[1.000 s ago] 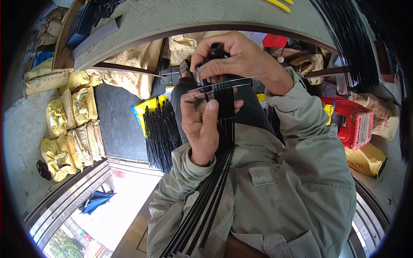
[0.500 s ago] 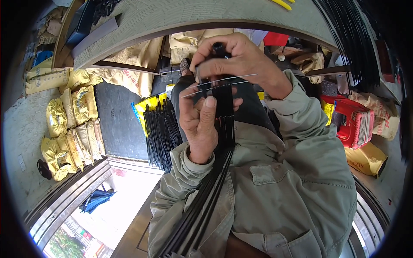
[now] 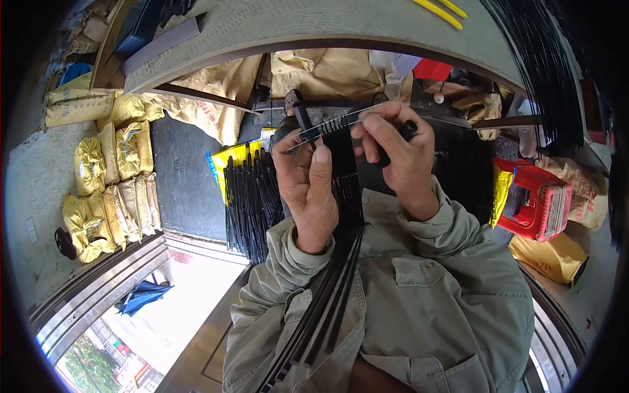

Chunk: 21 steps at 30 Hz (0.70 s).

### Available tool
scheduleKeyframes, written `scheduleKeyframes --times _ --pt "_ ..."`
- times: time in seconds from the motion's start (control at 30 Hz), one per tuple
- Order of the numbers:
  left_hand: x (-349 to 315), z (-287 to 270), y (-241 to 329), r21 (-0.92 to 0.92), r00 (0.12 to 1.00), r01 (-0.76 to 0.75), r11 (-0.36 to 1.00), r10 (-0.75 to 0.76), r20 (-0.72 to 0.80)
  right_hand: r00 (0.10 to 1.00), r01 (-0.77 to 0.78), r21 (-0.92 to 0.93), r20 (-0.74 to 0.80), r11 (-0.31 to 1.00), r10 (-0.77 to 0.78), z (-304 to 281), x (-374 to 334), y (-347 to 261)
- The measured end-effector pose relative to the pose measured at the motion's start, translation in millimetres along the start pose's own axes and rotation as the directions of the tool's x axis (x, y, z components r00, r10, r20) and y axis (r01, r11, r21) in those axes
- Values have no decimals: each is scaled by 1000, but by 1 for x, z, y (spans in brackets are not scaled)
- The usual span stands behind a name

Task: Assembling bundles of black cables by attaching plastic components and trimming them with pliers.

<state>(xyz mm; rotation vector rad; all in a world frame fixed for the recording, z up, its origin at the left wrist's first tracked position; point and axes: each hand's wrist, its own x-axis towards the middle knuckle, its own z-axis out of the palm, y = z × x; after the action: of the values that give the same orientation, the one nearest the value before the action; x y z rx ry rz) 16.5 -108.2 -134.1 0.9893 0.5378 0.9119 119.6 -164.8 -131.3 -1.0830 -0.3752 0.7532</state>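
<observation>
My left hand (image 3: 308, 190) is closed around the upper part of a bundle of thin black rods (image 3: 324, 288), with its thumb on top. The lower ends of the bundle trail down across my jacket. Across its top lies a thin straight metal rod (image 3: 354, 113), with a row of black rod ends along it. Beside that row a short black post (image 3: 302, 116) sticks up by my left fingers. My right hand (image 3: 401, 147) is closed, its fingertips pinching at the right part of the metal rod. A dark tool with a round black handle (image 3: 409, 128) sits in its grip, partly hidden.
A workbench edge (image 3: 288, 44) curves across ahead, with long black strands (image 3: 534, 72) and yellow-handled pliers (image 3: 439, 13) on it. More black rods (image 3: 249, 203) stand at left beside yellow sacks (image 3: 98, 209). A red plastic stool (image 3: 547, 203) stands at right.
My right hand has come down and right from above the bundle to the right end of the metal rod. The row of black ends is now uncovered. My left hand keeps its hold.
</observation>
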Motion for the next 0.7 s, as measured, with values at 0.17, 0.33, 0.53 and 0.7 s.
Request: scheduleKeyframes --times 0.17,0.33,0.53,0.7 --pt "1 0 1 17 999 -15 1000 16 -42 994 102 -27 -32 994 -102 10 1 2" --pt "7 -9 13 -60 997 71 996 -73 -34 955 160 -195 278 968 -102 4 2 17" --pt "25 -40 28 -27 974 173 985 -167 156 953 17 -118 301 993 20 4 1 9" --pt "32 -45 35 63 968 178 982 -186 166 958 96 -175 282 980 -44 10 -5 10"
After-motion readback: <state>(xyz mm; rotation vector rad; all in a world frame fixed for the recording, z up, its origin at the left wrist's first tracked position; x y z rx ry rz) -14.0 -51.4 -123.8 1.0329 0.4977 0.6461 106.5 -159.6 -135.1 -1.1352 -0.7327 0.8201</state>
